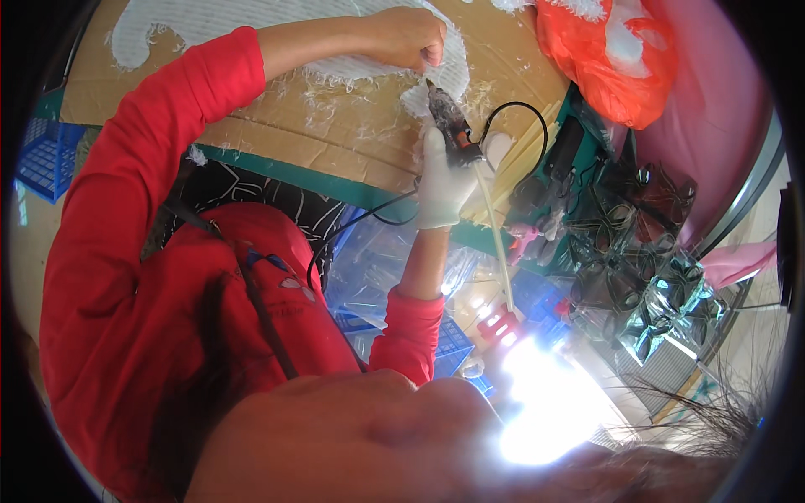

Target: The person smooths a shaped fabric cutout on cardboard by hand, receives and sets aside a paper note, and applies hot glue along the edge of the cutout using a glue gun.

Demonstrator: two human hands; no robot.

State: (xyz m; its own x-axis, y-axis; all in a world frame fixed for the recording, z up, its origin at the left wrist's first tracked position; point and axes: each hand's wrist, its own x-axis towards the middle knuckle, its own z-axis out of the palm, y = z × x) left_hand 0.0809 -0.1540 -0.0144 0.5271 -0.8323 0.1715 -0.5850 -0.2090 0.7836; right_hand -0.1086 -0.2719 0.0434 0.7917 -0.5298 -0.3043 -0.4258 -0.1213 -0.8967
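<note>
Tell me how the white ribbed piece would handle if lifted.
The white ribbed piece would probably flop: it lies flat like cloth. It is likely light, looking thin. Its fringed edge may shed, judging by the loose strands on the cardboard.

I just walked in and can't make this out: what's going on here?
A person in a red top holds what looks like a glue gun in the white-gloved right hand. Its tip is beside a white ribbed piece lying on cardboard. The bare left hand is close above the tip; whether it pinches anything is hard to tell. White fibres litter the cardboard.
</note>
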